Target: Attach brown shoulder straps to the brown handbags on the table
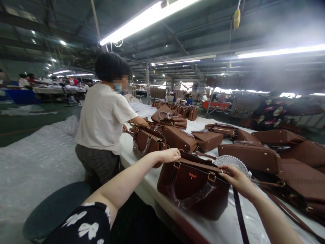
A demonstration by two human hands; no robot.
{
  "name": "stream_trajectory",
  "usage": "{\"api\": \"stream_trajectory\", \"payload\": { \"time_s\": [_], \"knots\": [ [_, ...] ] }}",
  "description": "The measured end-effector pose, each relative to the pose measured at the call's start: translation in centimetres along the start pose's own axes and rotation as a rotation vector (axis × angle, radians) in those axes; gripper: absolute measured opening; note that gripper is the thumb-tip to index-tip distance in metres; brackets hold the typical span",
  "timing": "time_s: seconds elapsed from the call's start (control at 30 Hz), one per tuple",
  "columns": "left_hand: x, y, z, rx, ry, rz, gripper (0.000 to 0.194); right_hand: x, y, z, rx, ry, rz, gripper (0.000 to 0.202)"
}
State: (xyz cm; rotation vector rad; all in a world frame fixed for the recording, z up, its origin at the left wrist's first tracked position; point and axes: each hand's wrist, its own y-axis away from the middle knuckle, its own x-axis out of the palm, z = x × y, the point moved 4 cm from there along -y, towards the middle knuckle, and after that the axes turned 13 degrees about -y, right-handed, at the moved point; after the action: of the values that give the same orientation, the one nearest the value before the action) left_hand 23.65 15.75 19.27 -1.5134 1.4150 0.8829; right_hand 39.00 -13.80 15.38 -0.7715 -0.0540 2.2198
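Roughly upright, brown handbag [193, 187], front facing nearward, long axis left-to-right, left hand [169, 155] and right hand [238, 179] gripping its rim.

Brown leather-look handbags [193, 186] and a round, white slatted grille [232, 162] crowd the long white surface [128, 145] before us.

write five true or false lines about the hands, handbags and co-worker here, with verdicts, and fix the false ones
1. The left hand and the right hand both touch the top of the near handbag. True.
2. The emblem on its front is a blue butterfly. False: it is a red-orange dragonfly emblem.
3. Its front handle is bare. False: clear plastic wrap covers it.
4. A co-worker in a white short-sleeved top stands left of the near handbag in the picture. True.
5. Every other handbag in view is white. False: many brown handbags lie on the table.
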Motion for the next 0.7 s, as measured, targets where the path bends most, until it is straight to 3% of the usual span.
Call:
{"api": "stream_trajectory", "payload": {
  "time_s": [0.2, 0.33, 0.57, 0.7],
  "knots": [
    [0.4, 0.6, 0.0, 0.071, -0.021, 0.058, 0.031, -0.1, 0.4, 0.5, 0.015, 0.036, -0.044, 0.038],
    [0.1, -0.1, -0.4, 0.102, 0.023, 0.071, 0.02, -0.2, 0.4, 0.4, 0.033, 0.043, -0.062, 0.037],
    [0.9, -1.6, -0.5, -0.138, 0.14, 0.103, 0.026, -0.2, 0.6, -0.1, 0.038, 0.035, -0.075, 0.039],
    [1.5, -1.7, -1.2, -0.092, 0.053, 0.151, 0.037, -0.1, 0.8, 0.0, 0.043, 0.029, -0.088, 0.04]
  ]
}}
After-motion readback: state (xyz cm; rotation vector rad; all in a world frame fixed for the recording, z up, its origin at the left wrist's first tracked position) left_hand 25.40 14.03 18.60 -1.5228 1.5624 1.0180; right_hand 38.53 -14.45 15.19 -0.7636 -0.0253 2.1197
